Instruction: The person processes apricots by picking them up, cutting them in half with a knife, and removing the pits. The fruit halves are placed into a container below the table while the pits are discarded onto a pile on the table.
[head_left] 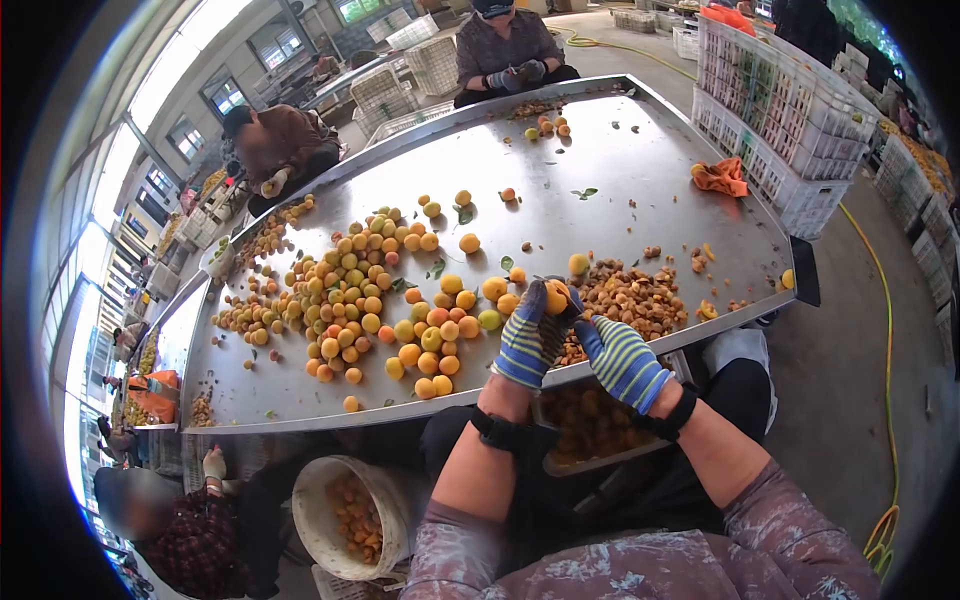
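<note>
My left hand [532, 338], in a blue-and-yellow striped glove with a dark palm, is closed round an orange apricot [556, 297] above the table's near edge. Close beside it, my right hand [622, 362] in a matching glove has its fingers pinched together at the fruit. What those fingers hold, if anything, is too small to make out. A heap of brown apricot stones [632, 300] lies just beyond my hands. To the left, many whole apricots [350, 275] in yellow, orange and green are spread over the metal table [560, 215].
Below my hands is a tub of fruit pieces [590, 425]; a white bucket [345, 515] stands to its left. An orange cloth [720, 178] lies at the table's right. Stacked crates [775, 110] stand beyond it. Co-workers sit at the far side, left and lower left.
</note>
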